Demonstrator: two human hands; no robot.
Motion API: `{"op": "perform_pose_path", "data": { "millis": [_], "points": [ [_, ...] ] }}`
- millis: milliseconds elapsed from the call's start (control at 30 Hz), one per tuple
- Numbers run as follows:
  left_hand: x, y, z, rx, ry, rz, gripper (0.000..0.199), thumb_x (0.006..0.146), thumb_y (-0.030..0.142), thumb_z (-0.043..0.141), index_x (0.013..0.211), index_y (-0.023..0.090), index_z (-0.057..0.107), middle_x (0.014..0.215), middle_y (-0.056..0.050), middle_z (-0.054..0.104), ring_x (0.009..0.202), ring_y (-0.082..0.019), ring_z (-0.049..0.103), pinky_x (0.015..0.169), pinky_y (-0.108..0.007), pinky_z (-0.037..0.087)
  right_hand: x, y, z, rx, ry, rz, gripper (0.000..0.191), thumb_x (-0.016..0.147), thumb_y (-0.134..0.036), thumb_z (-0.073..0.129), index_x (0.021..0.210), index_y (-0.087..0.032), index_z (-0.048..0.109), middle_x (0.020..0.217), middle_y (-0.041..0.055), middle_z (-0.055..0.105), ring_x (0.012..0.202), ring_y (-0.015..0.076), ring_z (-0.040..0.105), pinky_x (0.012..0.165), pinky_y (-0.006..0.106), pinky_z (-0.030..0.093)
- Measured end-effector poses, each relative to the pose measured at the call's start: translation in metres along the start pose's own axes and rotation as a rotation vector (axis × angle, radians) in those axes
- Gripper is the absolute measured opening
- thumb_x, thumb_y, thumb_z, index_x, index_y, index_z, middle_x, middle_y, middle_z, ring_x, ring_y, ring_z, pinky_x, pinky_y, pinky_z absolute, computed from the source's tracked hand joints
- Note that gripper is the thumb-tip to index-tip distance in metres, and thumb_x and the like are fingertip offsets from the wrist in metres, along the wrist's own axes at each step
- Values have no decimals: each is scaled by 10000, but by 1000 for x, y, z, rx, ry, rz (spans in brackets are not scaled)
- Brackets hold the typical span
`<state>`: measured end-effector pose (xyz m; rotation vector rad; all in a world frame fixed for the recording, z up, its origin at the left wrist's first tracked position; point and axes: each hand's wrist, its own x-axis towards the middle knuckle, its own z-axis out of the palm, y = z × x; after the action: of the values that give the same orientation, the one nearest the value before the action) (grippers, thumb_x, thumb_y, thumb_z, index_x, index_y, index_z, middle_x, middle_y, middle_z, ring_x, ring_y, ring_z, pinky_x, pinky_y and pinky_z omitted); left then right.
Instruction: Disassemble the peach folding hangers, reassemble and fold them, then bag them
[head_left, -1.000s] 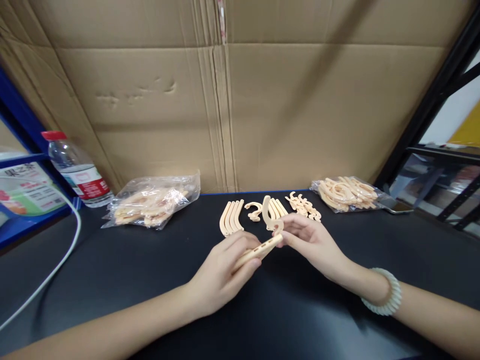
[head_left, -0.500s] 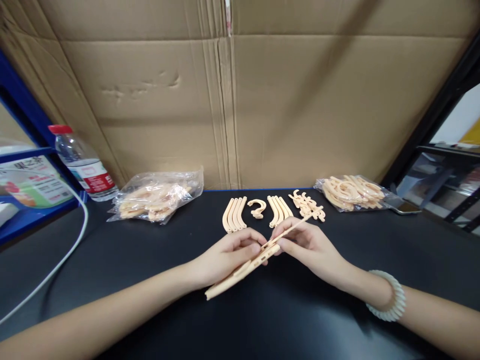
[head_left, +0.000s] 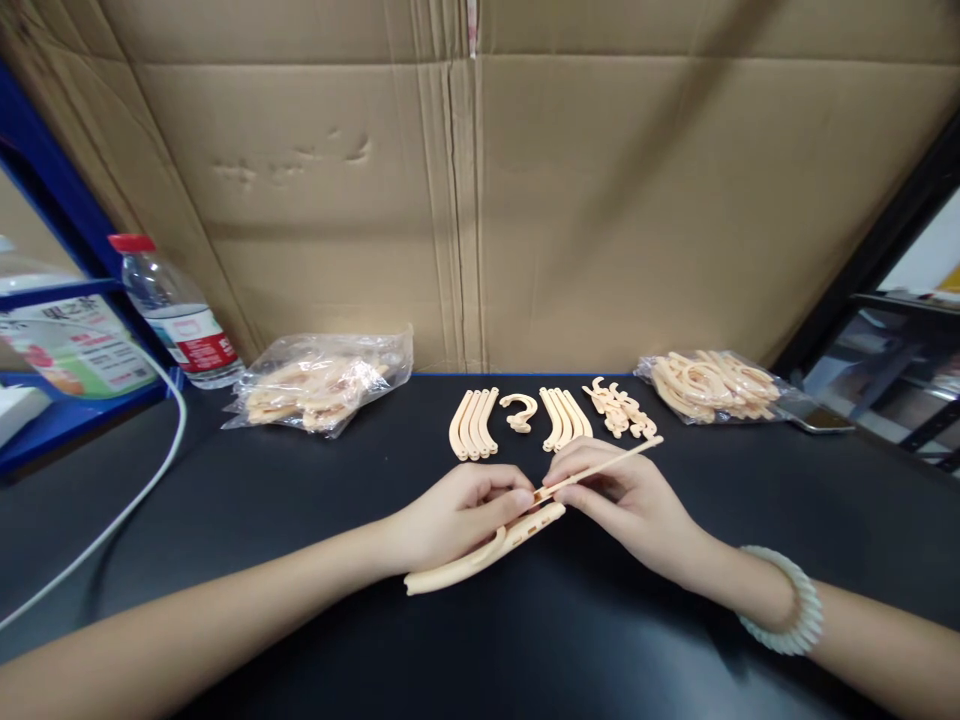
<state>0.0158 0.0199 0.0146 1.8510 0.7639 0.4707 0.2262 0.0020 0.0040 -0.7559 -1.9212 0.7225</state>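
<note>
Fingertips nearly meet at the centre of the frame, where a left hand (head_left: 450,515), its fingers curled closed, grips a long, pale wood-coloured curved piece (head_left: 450,576). Smooth and gently bowed, it slants from lower left to upper right below the knuckles, with small rectangular slots near its upper end and a slim curved prong along its upper side. A right hand (head_left: 634,500), thumb and fingers pinched shut, holds a thin, pale, straight-looking strip (head_left: 611,463), seen edge-on; its near end reaches the left fingertips, though the exact contact is hidden. A pale, ridged bracelet (head_left: 787,605) rings the right wrist. Beyond the hands, on the black tabletop (head_left: 337,620), lie two rows of slender curved bars (head_left: 472,425), a pale hook-shaped piece (head_left: 527,408) between them, and a cluster of small S-shaped pieces (head_left: 619,410). Clear plastic bags of pale parts (head_left: 315,390) flank them, left and right; a red-capped clear bottle (head_left: 191,335) stands at left.
</note>
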Motion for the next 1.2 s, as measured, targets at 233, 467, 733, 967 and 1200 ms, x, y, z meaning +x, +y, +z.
{"op": "perform_pose_path", "data": {
  "millis": [233, 467, 733, 967, 1200],
  "points": [
    [-5, 7, -1, 303, -54, 92, 333, 973, 346, 375, 730, 154, 497, 599, 58, 417, 552, -83, 359, 519, -193, 302, -3, -5, 1, -172, 14, -254, 130, 865, -78, 584, 823, -172, 664, 763, 39, 663, 731, 144, 609, 677, 279, 487],
    [-6, 10, -2, 415, -101, 159, 296, 978, 289, 366, 737, 166, 488, 560, 66, 400, 505, -81, 346, 497, -186, 292, -6, -9, -2, -390, -87, -476, 198, 887, -37, 482, 872, -147, 646, 722, 53, 613, 699, 156, 524, 635, 305, 459],
    [-6, 10, -2, 409, -107, 195, 321, 988, 304, 336, 727, 176, 472, 579, 56, 380, 516, -90, 327, 497, -198, 291, -9, 8, -6, -591, -125, -697, 174, 892, -74, 484, 873, -162, 633, 771, 64, 620, 771, 179, 519, 680, 345, 502],
    [-7, 7, -2, 409, -99, 206, 318, 989, 299, 343, 737, 176, 494, 578, 56, 388, 512, -91, 337, 506, -204, 290, -4, -2, -8, -629, -158, -754, 233, 899, -50, 440, 812, -135, 639, 733, 81, 627, 749, 182, 517, 671, 348, 522],
    [-5, 7, 0, 363, -95, 172, 347, 992, 341, 333, 742, 169, 503, 631, 28, 492, 568, -96, 438, 568, -197, 359, 0, -21, -11, -719, -247, -964, 219, 869, -61, 520, 717, -159, 644, 734, 79, 665, 760, 205, 581, 706, 361, 541]
  ]
}}
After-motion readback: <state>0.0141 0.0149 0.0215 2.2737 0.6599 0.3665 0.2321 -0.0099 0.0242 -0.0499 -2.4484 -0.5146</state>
